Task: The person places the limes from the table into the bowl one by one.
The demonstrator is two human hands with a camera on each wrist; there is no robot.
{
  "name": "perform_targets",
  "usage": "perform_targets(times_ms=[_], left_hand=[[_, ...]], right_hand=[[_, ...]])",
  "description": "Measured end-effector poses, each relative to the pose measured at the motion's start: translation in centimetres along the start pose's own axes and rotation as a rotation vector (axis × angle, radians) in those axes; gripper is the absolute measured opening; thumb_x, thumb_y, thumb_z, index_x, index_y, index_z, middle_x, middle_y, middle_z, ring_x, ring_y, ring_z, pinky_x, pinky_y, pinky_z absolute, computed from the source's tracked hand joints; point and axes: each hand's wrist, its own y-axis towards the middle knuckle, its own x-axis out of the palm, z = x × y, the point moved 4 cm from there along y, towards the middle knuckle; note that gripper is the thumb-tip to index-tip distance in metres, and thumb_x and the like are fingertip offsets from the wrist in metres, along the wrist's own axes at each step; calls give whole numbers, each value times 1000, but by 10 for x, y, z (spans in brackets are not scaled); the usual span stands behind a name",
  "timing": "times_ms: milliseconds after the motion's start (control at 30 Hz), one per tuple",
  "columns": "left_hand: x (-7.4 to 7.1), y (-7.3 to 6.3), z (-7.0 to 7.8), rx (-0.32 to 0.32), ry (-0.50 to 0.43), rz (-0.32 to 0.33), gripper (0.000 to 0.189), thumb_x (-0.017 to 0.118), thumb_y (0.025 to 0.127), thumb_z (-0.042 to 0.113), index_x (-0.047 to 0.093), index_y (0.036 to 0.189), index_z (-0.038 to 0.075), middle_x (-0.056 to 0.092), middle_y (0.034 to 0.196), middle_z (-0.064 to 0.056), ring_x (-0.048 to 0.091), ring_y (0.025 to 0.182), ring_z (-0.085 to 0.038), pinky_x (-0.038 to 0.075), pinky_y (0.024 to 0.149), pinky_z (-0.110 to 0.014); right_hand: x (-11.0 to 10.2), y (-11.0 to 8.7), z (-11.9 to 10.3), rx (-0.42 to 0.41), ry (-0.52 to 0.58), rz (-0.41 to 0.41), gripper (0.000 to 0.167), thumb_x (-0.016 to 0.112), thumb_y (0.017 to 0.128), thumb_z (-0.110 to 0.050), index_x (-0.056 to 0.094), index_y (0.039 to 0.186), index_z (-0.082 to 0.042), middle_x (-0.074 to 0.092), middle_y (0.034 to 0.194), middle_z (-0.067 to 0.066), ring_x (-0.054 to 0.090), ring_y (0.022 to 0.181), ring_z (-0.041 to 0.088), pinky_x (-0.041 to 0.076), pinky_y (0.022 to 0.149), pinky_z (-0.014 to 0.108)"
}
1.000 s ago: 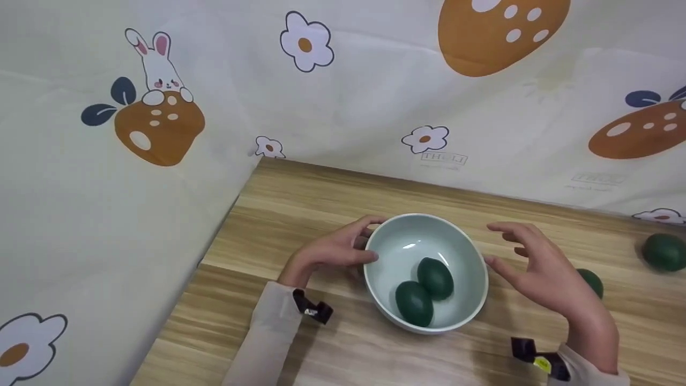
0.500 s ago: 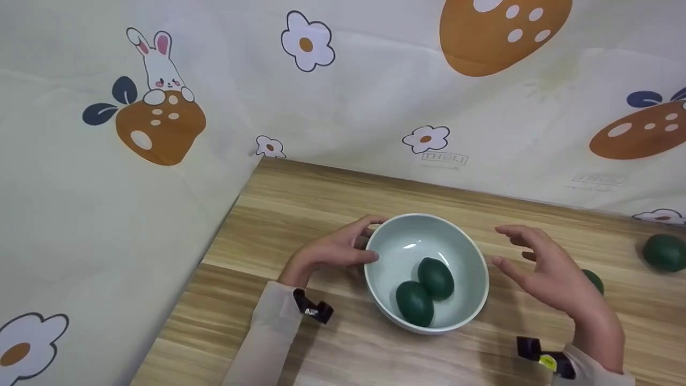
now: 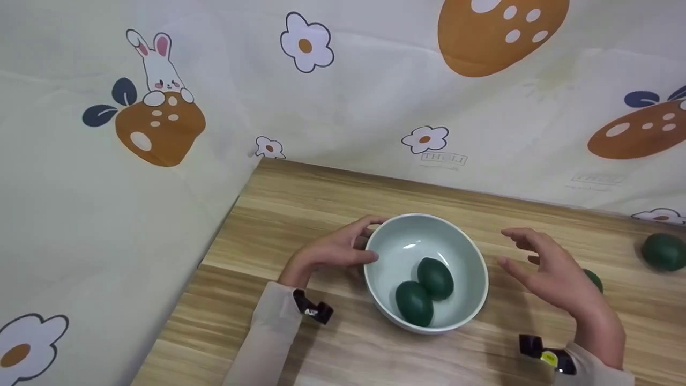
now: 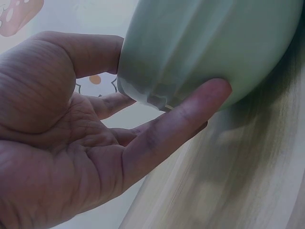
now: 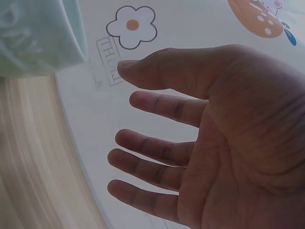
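Left hand grips the pale green bowl by its rim, in from the bench's back edge — two dark green ovals inside — and the right hand, fingers loosely spread, hangs just beside.

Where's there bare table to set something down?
The wooden table looks bare at the back left, between the left hand and the patterned sheet, and on the near side of the bowl, between the two sleeves. It is more crowded right of the bowl: the right hand partly hides one green oval, and another sits farther right.
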Motion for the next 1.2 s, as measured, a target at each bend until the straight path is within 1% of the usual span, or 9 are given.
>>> perform_targets(times_ms=[167,333,533,633,767,833,967,1067,1200], left_hand=[[1,-1,0,15,4,-2,74,65,98,1,35,162,20,49,155,-23,57,142,-40,60,105,-46],[0,0,-1,21,-9,-8,74,64,98,1,34,163,19,48,157,-24,55,143,-41,58,108,-47],[0,0,-2,-4,-10,-1,74,66,97,3,35,163,22,48,157,-23,54,144,-40,57,109,-48],[-1,0,-1,-17,-6,-1,74,66,98,4,35,162,24,48,157,-22,55,143,-40,59,105,-46],[-1,-1,0,-24,-5,-4,75,66,98,5,35,163,26,48,158,-21,56,142,-40,61,100,-43],[0,-1,1,-24,-4,-3,74,66,98,5,35,163,26,48,158,-21,56,143,-39,61,102,-45],[0,-1,2,-2,5,0,74,66,98,4,36,162,23,48,157,-22,54,144,-40,57,109,-49],[0,-1,2,12,11,-5,74,65,98,3,35,163,21,49,157,-23,54,144,-40,57,109,-50],[1,-1,1,16,9,-5,74,65,98,2,34,163,21,49,157,-23,55,144,-41,57,108,-50]], right_hand=[[-4,-3,10,35,23,4,61,72,102,-27,49,151,1,49,155,32,47,140,56,43,107,78],[-5,-3,17,55,9,16,62,73,101,-27,49,151,2,49,154,34,48,139,57,43,107,78],[-5,-3,22,57,4,29,61,72,101,-23,49,150,4,49,153,35,48,138,59,44,106,78],[-6,-3,25,61,-9,41,60,72,102,-23,49,150,5,49,153,36,48,137,59,44,106,78],[-8,-3,31,85,-26,40,63,70,103,-27,47,151,6,48,153,37,46,138,60,42,106,78],[-9,-4,35,101,-37,41,64,69,103,-29,46,151,6,47,153,38,45,138,61,42,107,78],[-12,-5,43,137,-81,60,64,69,103,-29,46,151,8,46,150,43,45,136,65,41,106,79],[-14,-6,49,164,-117,71,64,68,103,-29,45,150,9,45,148,47,45,135,68,41,105,79],[-17,-7,56,180,-132,83,63,67,104,-28,45,150,10,45,146,49,44,134,68,40,104,79]])
